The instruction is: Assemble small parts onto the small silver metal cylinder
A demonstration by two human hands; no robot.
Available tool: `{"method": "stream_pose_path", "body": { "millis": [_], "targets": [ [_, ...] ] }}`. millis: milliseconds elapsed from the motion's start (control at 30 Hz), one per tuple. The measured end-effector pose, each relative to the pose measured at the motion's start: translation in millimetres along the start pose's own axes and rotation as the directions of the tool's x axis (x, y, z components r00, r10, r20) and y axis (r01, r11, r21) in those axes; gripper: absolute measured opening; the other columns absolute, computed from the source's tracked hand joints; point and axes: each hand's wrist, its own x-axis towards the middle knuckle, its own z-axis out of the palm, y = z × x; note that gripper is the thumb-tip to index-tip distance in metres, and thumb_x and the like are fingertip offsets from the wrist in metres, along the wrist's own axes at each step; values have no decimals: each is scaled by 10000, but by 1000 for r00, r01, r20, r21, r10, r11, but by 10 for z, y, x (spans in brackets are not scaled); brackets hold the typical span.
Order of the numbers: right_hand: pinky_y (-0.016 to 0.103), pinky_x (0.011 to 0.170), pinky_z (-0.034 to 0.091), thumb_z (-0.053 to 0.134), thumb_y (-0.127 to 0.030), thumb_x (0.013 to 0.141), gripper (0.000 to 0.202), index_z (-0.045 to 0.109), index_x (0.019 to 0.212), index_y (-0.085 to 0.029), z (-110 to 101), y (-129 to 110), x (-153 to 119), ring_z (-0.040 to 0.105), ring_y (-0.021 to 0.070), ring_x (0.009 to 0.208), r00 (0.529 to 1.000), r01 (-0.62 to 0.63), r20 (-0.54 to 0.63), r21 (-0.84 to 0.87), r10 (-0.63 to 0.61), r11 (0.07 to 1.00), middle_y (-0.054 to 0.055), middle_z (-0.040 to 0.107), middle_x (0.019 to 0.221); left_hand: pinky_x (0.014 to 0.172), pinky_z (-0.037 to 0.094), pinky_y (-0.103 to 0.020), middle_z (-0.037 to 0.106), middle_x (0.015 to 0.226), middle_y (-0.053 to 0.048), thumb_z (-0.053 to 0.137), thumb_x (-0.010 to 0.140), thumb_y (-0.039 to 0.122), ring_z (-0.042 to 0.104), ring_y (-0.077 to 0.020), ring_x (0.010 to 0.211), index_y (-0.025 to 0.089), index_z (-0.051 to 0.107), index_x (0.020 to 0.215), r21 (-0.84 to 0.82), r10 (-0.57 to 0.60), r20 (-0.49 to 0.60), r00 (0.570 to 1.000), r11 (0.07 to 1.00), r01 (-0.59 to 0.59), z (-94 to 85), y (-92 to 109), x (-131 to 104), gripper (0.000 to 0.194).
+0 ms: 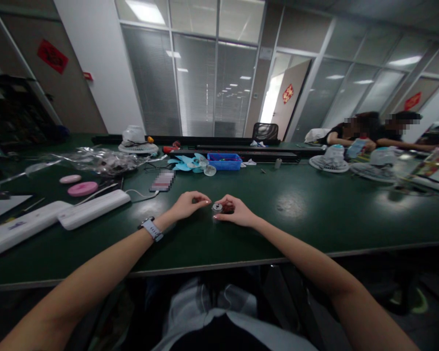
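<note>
Apparently one-handed: right hand (238, 212) pinches a small silver metal cylinder (217, 209)

From where I stand, the cylinder is upright between the person's two hands, toward the front edge of the dark green table (256, 243). The right hand's thumb is on its near side and the fingers curl behind, so the grip is closed around it; whether its base touches the table I can't tell. The left hand (185, 204) is just beside it, thumb and forefinger tips close together, and whether anything tiny is pinched there I can't make out.

The main risk, I'd judge, is that thumb: the wall looks smooth and round, so a slackened pinch or a nudge from the left fingertips could tip the cylinder and let it roll toward the front edge. Anything small and dark dropped here would be hard to spot on this surface.

Farther left, a thin white cable (142, 196) runs from beside the long white power strip (95, 208) to a phone (163, 180) lying beyond the left hand. A backward sweep of that hand could snag the cable and drag the phone.
</note>
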Motion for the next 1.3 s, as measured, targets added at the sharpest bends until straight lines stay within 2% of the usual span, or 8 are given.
{"method": "stream_pose_path", "body": {
  "millis": [67, 133, 400, 767, 967, 1133, 1233, 1300],
  "targets": [
    [358, 810, 517, 788, -312, 626, 436, 545, 960, -170, 0, 0, 0, 658, 171, 872, 1000, 1, -4, -1, -1, 1000, 53, 676, 943, 734, 424, -280, 710, 928, -39, 588, 813, 419, 614, -190, 850, 211, 722, 942, -29, 33, -109, 993, 999, -36, 39, 116, 1, 278],
    [346, 785, 517, 790, -306, 623, 427, 536, 937, -169, 2, -6, 0, 657, 166, 840, 1000, 5, -5, 2, -5, 1000, 43, 672, 905, 752, 422, -290, 707, 911, -38, 591, 813, 420, 610, -194, 864, 215, 725, 929, -25, 76, -136, 988, 996, -80, 77, 204, 4, 271],
    [333, 768, 511, 780, -290, 638, 405, 525, 929, -169, 9, -25, -4, 653, 158, 820, 1000, 8, 10, 14, -9, 1000, 27, 666, 870, 799, 424, -309, 700, 885, -34, 603, 812, 383, 605, -197, 876, 221, 729, 915, -24, 112, -73, 991, 993, -114, 146, 219, 10, 230],
    [314, 749, 508, 778, -310, 643, 394, 508, 900, -181, 10, 9, 4, 645, 149, 799, 1000, 22, 7, 17, -22, 1000, 8, 650, 841, 704, 430, -274, 684, 875, -49, 570, 831, 412, 606, -182, 812, 184, 719, 913, -105, 65, -66, 996, 992, -72, 180, 264, 4, 285],
    [327, 772, 510, 776, -332, 643, 411, 519, 926, -181, 0, 23, 2, 651, 159, 833, 1000, 16, 12, 4, -16, 1000, 23, 662, 877, 790, 426, -295, 665, 872, -45, 593, 817, 410, 592, -184, 851, 201, 726, 902, -70, 112, -60, 992, 991, -116, 166, 266, 0, 262],
    [323, 760, 511, 775, -330, 646, 402, 519, 915, -177, -3, 7, 1, 647, 156, 828, 1000, 27, 7, -17, -27, 999, 26, 655, 890, 830, 434, -294, 619, 936, -62, 463, 870, 491, 578, -183, 907, 189, 724, 931, -161, 107, -5, 994, 981, -106, 184, 277, -4, 404],
    [339, 784, 510, 776, -330, 644, 416, 531, 940, -171, 0, -15, -3, 647, 159, 846, 1000, 18, 12, -26, -18, 999, 42, 660, 926, 850, 426, -295, 639, 862, -58, 404, 873, 552, 585, -180, 871, 162, 711, 732, -235, 7, -128, 992, 971, -37, 193, 234, 10, 516],
    [352, 805, 509, 775, -335, 644, 434, 542, 971, -170, 1, -22, -5, 647, 164, 869, 1000, 10, 15, -37, -9, 999, 57, 663, 960, 807, 429, -290, 637, 736, -50, 368, 878, 573, 589, -172, 782, 155, 624, 549, -258, -93, -245, 965, 966, 27, 183, 187, 22, 591]
  ]
}}
